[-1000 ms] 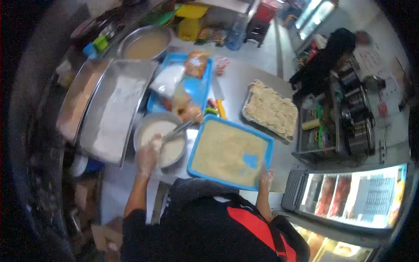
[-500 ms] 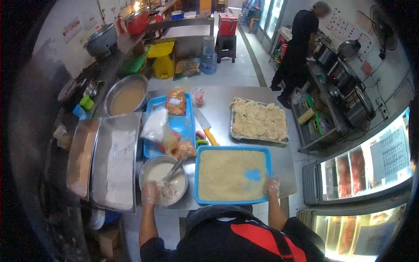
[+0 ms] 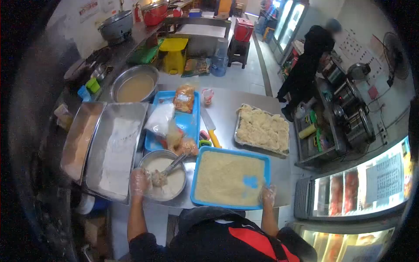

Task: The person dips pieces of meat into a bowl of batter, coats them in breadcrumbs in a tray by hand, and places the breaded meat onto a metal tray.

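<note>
The person's left hand (image 3: 139, 181), in a thin clear glove, is at the near-left rim of a metal bowl (image 3: 178, 191) of white batter; I can't make out how far its fingers are open or whether they grip anything. A pale lump (image 3: 159, 178) sits in the batter just beside it, by a metal utensil (image 3: 176, 162) whose handle slants up over the far-right rim, away from the person.

The gloved right hand (image 3: 268, 194) has its fingers bent at the right edge of a blue tray (image 3: 227, 205), touching it; how firmly, I can't tell. That tray lies flat, its long axis running across the table, right end slightly nearer the person. Crumbs (image 3: 227, 177) fill it, save for a bare blue patch near the right.

Left of the bowl, one deep pan (image 3: 139, 124) holds white powder, the next (image 3: 99, 114) something tan. Beyond them a round basin (image 3: 114, 91) holds cloudy tan liquid. A foil tray (image 3: 255, 148) is heaped with pale, coated pieces.
</note>
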The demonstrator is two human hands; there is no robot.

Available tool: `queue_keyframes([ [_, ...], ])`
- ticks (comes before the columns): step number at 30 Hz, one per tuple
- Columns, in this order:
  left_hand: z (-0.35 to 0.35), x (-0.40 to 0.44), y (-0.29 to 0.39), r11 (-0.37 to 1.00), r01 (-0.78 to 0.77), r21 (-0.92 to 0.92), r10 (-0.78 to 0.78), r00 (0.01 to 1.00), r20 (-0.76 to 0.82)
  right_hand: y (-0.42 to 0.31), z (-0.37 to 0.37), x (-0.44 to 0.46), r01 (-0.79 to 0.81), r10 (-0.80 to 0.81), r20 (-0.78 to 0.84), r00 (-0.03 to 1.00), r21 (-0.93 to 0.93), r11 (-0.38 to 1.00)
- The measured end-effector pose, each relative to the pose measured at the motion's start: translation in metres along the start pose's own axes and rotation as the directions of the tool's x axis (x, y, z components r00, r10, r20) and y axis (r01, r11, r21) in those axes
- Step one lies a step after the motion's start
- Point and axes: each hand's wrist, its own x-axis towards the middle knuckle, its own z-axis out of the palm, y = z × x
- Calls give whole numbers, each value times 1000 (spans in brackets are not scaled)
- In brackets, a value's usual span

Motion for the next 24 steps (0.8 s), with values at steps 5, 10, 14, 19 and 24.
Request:
queue_keyframes([
  [5,-18,-3,11,997,-29,-74,26,999,-41,2,4,-1,16,-16,21,1000,-20,1000],
  [10,-18,-1,1,995,9,-101,-14,999,-52,6,15,-1,15,-15,-69,997,0,1000],
  [14,-38,5,12,990,1,-144,-10,998,-62,6,-10,-6,147,-197,-385,902,-155,977],
  [19,-55,4,24,999,-1,-41,-3,995,-95,8,10,1,44,-45,-193,980,-13,999],
  [24,2,-6,-4,997,-35,-66,26,991,-133,3,43,8,-114,123,-38,992,188,976],
])
